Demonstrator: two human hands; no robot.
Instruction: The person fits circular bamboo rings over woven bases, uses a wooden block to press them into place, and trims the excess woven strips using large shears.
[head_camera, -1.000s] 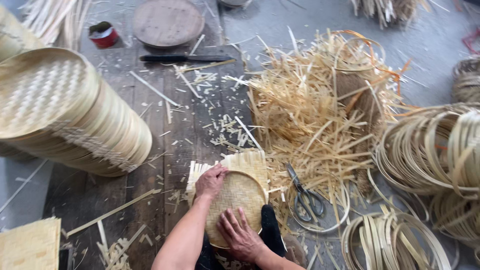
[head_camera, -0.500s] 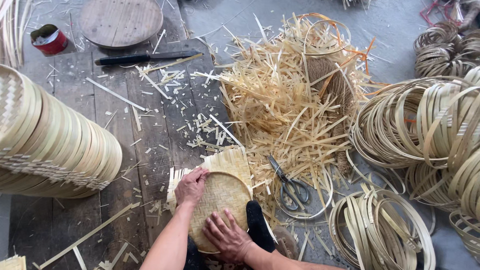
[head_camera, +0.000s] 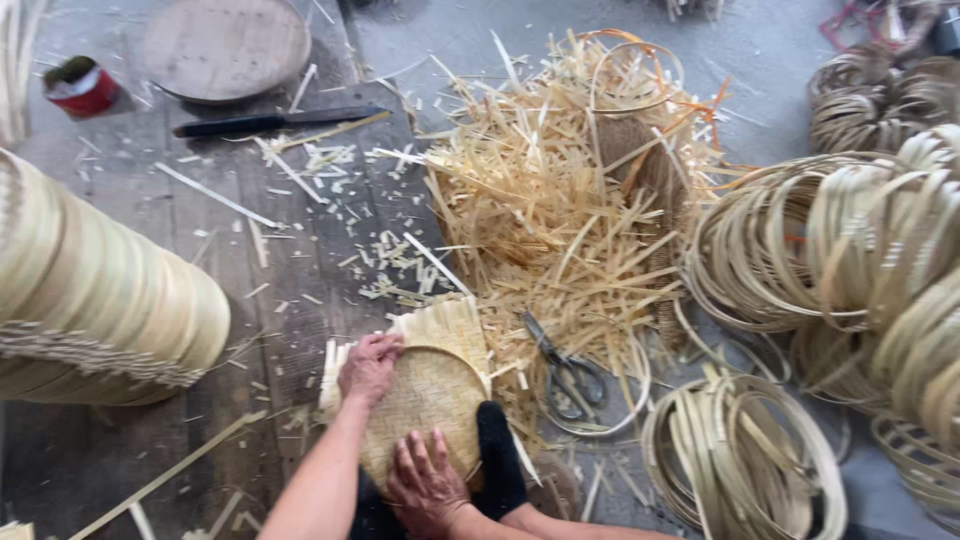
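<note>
Both hands stay pressed on woven tray (head_camera: 425, 400), scissors (head_camera: 565, 375) beside.

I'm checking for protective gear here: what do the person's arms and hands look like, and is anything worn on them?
Both hands are bare: left hand, right hand. No gloves, rings, watch or bands show. Both forearms are uncovered, with no sleeves in view.
</note>
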